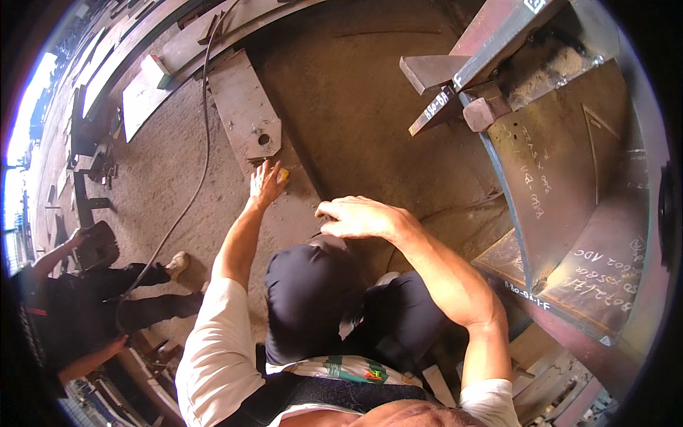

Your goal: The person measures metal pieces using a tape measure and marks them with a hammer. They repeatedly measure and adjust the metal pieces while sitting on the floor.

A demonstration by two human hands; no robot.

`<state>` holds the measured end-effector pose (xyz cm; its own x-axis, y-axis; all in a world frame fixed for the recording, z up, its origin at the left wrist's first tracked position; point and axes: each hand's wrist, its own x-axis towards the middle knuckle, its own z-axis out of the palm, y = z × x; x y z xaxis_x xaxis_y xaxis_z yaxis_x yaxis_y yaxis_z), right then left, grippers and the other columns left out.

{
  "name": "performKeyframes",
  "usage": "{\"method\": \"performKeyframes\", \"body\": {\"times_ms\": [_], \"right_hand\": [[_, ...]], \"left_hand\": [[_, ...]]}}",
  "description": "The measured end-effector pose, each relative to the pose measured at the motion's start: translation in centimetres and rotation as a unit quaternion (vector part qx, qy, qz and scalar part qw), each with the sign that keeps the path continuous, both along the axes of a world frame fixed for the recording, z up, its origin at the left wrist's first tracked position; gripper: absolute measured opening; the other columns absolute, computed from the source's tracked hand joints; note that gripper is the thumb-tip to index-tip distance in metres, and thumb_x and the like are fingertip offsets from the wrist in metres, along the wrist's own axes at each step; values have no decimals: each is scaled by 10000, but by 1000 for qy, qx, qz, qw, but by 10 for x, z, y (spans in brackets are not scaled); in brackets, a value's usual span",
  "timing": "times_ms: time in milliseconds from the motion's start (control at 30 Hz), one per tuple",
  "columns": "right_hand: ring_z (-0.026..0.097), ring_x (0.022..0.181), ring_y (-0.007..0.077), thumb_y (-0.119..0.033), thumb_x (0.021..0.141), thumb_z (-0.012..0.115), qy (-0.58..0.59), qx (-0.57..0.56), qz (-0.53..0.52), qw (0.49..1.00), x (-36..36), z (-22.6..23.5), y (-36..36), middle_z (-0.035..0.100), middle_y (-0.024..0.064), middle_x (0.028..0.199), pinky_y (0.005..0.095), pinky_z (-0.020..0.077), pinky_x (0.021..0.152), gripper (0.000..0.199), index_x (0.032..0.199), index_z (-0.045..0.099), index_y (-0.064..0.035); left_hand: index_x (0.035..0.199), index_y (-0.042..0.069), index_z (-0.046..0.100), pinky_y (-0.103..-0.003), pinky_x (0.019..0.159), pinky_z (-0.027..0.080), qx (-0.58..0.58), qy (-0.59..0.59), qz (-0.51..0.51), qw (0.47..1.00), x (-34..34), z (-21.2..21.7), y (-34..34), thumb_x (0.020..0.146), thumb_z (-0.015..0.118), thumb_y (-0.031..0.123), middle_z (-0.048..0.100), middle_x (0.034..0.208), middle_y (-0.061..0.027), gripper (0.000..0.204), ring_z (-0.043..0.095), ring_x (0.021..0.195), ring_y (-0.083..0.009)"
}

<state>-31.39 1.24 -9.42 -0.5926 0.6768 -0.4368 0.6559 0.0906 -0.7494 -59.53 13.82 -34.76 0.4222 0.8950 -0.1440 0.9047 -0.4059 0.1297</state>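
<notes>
My left hand reaches forward to the near end of a steel plate with a round hole. Its fingers point toward a few thin stacked pieces at the plate's edge. A small yellow object shows between its thumb and fingers; its kind is too small to make out. Above my knee hangs my right hand, fingers bent loosely, thumb apart from them, with nothing visible in it. A long flat steel piece runs from under the holed plate toward my knees.
On the right stands a large welded steel assembly with chalk markings and projecting plates. A cable crosses the concrete floor at left. Another person in dark clothes is at the left, holding a dark flat thing. Steel beams lie beyond.
</notes>
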Motion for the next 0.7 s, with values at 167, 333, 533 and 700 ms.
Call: {"method": "performKeyframes", "body": {"times_ms": [167, 333, 533, 700], "right_hand": [[605, 1133, 374, -330, 905, 615, 59, 81, -55, 993, 15, -24, 8, 638, 235, 1190, 444, 480, 952, 478, 1271, 568, -27], [593, 1130, 319, -388, 850, 725, 64, 88, -184, 977, 42, -15, 9, 586, 208, 1238, 404, 490, 958, 648, 1344, 506, -31], [457, 1303, 418, -237, 796, 761, 78, 306, -204, 927, 23, -62, 12, 435, 259, 1406, 430, 387, 1111, 820, 1466, 347, -10], [557, 1122, 398, -139, 703, 761, -25, 378, -248, 892, 29, -79, 7, 563, 220, 1218, 467, 465, 971, 815, 1417, 385, -25]], "left_hand": [[1245, 78, 556, -507, 931, 473, -32, -110, 51, 992, 7, -24, 13, 847, 686, 370, 517, 1243, -239, 511, 531, 1140, -403], [1166, 39, 527, -374, 864, 506, -390, -460, 244, 759, 66, 71, -18, 886, 698, 412, 611, 1049, -115, 497, 595, 1031, -248], [1142, 55, 493, -320, 830, 497, -382, -670, 190, 608, 153, 143, -51, 938, 663, 388, 585, 1043, -92, 426, 574, 962, -158], [1226, 76, 560, -300, 917, 444, -380, -645, 190, 635, 180, 154, -76, 995, 580, 348, 597, 1120, -50, 357, 546, 1056, -158]]}}
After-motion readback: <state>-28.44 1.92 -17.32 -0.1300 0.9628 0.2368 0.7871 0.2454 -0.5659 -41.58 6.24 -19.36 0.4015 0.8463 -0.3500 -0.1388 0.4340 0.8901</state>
